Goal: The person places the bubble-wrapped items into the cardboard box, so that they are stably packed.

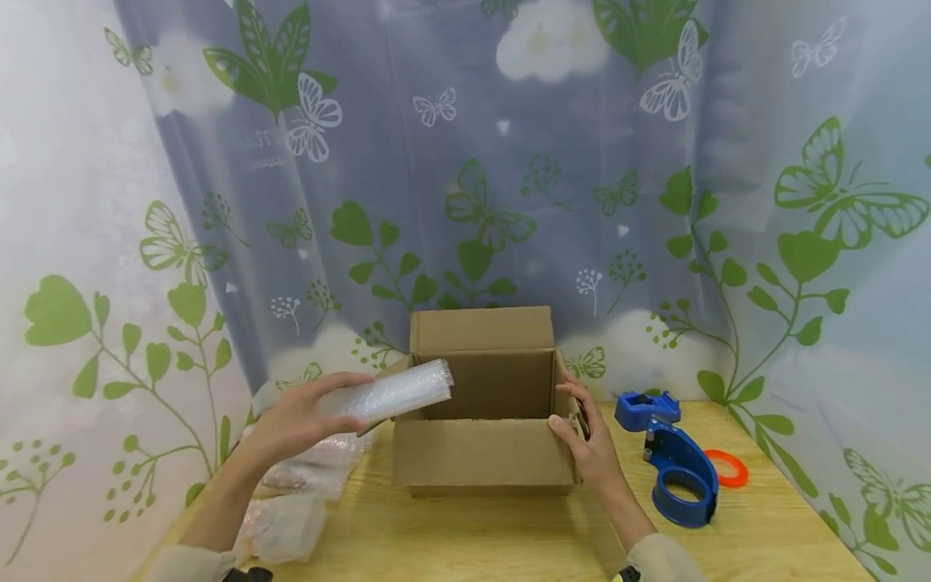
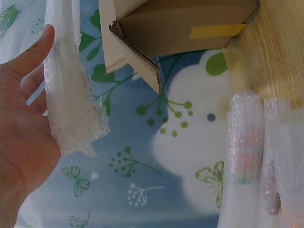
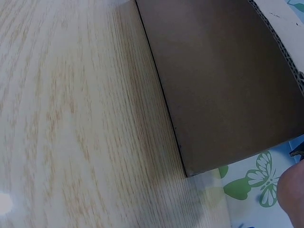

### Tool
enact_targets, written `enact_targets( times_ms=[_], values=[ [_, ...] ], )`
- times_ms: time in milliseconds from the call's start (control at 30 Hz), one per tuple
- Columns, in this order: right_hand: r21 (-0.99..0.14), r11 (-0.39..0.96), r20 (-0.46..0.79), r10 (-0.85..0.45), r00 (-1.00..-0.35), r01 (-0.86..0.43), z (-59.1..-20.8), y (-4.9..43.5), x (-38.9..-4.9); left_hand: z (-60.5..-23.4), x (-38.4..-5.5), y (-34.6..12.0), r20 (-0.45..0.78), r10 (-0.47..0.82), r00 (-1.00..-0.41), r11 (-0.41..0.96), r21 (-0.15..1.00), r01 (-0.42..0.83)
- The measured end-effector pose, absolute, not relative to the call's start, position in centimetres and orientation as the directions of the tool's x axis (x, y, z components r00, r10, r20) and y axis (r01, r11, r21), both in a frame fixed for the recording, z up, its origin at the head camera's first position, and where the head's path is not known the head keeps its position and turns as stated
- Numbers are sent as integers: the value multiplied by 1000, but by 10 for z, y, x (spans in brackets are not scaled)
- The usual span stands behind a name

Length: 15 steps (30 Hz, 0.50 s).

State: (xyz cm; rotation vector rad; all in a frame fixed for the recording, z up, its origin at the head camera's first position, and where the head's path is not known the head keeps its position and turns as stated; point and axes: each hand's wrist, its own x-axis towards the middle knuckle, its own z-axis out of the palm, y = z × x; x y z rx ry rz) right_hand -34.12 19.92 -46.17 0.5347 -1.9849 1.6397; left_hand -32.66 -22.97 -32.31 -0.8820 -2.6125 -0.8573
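Note:
Above the left rim of an open cardboard box (image 1: 483,454), my left hand (image 1: 296,416) grips a long bundle in bubble wrap (image 1: 407,393) between thumb and fingers. The bundle's free end slants up over the box opening; the wrap hides its contents. In the left wrist view, the thumb lies along the near side of the bubble-wrapped bundle (image 2: 71,95). My right hand (image 1: 595,443) holds the right side flap of the box, thumb at the front corner and fingers behind. Only part of that hand (image 3: 293,192) shows in the right wrist view, beside the box wall (image 3: 223,85).
Several bubble-wrapped packages (image 1: 284,527) lie at the table's left. To the right of the box are a blue tape dispenser (image 1: 684,509), a smaller blue dispenser (image 1: 647,412) and an orange-red tape roll (image 1: 739,470). A patterned curtain (image 1: 378,162) hangs behind the wooden table (image 1: 436,541).

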Motion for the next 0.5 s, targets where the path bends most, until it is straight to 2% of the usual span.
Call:
enact_targets(
  times_ms=[300, 500],
  values=[
    [-799, 183, 586, 22, -810, -573, -462, 199, -342, -322, -342, -200, 456, 482, -748, 581, 473, 662],
    [-800, 180, 585, 23, -811, -572, -462, 200, -344, -321, -350, -180, 431, 508, -746, 548, 506, 666]
  ],
)
